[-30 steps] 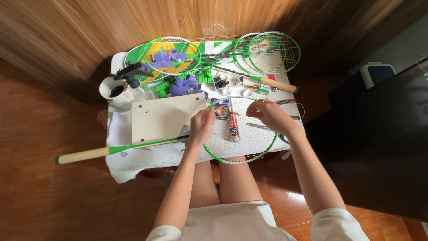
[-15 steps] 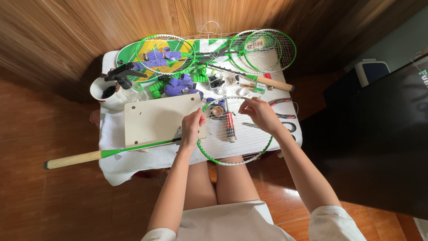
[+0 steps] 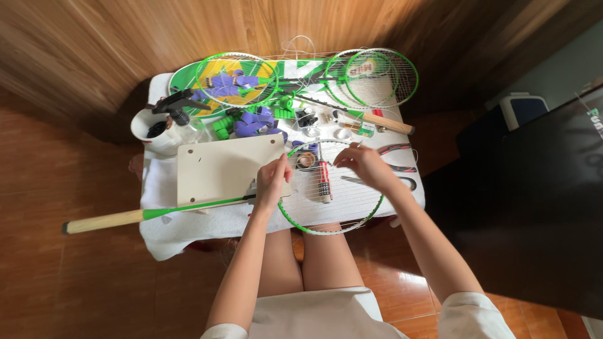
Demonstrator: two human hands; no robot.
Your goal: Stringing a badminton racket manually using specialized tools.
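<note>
A green badminton racket (image 3: 330, 229) lies across a small white-covered table (image 3: 188, 223), its wooden-coloured handle (image 3: 103, 221) sticking out to the left. My left hand (image 3: 273, 182) grips the racket at the throat, where shaft meets head. My right hand (image 3: 364, 164) pinches a string at the upper right of the racket head. Under the strings lie a red and white tube (image 3: 324, 180) and a small roll of tape (image 3: 306, 161).
A pale board (image 3: 220, 168) lies left of the racket head. Several other green rackets (image 3: 370, 75), purple grip rolls (image 3: 251, 122), a spray bottle (image 3: 179, 110), a white cup (image 3: 151, 129) and pliers (image 3: 399, 150) crowd the table. A dark cabinet (image 3: 534, 207) stands at right.
The view has shifted slightly. Both hands stay on the racket head, with the right hand moved a little along the strings.
</note>
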